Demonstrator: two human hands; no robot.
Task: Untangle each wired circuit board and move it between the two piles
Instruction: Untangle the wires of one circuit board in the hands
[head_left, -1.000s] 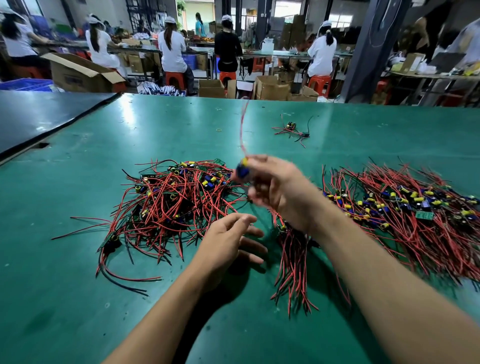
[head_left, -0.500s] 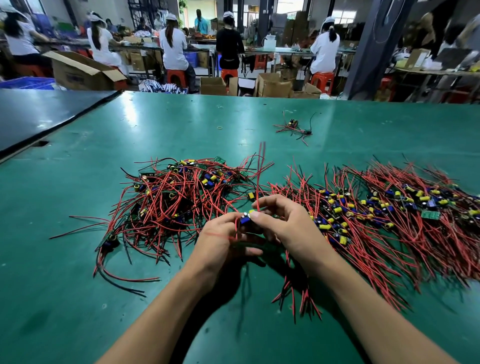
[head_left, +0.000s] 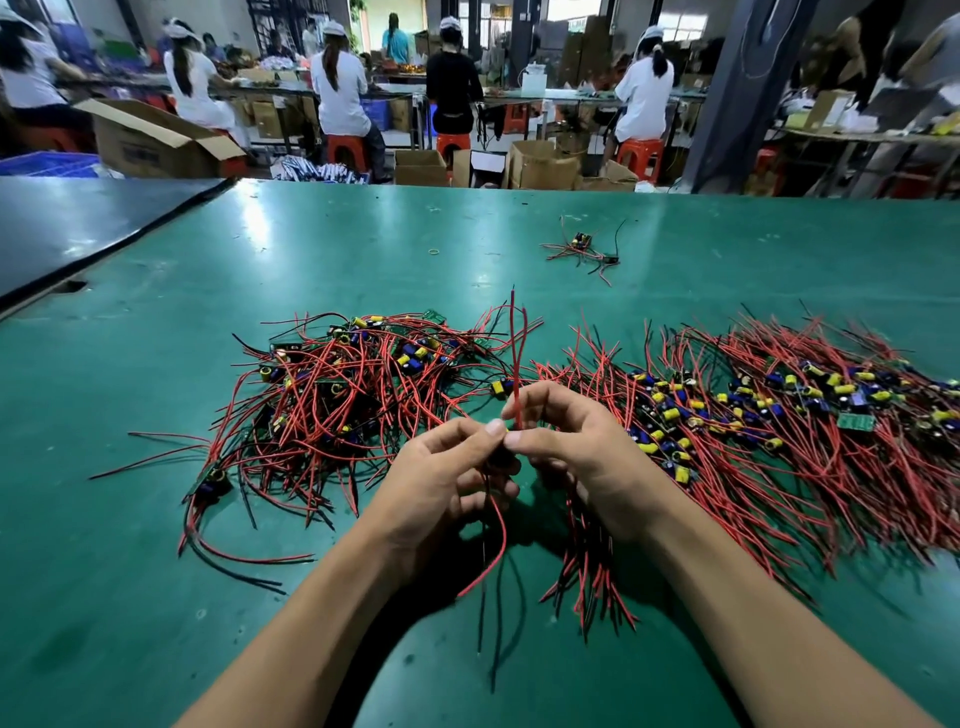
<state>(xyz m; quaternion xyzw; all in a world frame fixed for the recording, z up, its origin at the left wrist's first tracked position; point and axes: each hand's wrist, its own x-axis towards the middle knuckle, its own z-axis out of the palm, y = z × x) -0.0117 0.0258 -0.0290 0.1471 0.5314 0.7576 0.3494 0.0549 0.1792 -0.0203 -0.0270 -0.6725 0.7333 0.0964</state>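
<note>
The left hand (head_left: 441, 478) pinches the wired circuit board (head_left: 500, 460) between thumb and forefinger; the fingers hide most of it. The right hand (head_left: 576, 452) pinches one red lead (head_left: 514, 353) upright above the board, probably to draw it straight. Other leads hang below. The tangled pile (head_left: 353, 395) lies left of the board and the combed pile (head_left: 779, 415) right.

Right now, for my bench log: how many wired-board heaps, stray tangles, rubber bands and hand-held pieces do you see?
Heaps of red-wired green circuit boards: 2 (left heap, right heap)
Small stray wire tangle: 1
Thin yellow rubber band: 1
Held red-wired piece, pinched by left hand and right hand: 1
Total: 5
</note>
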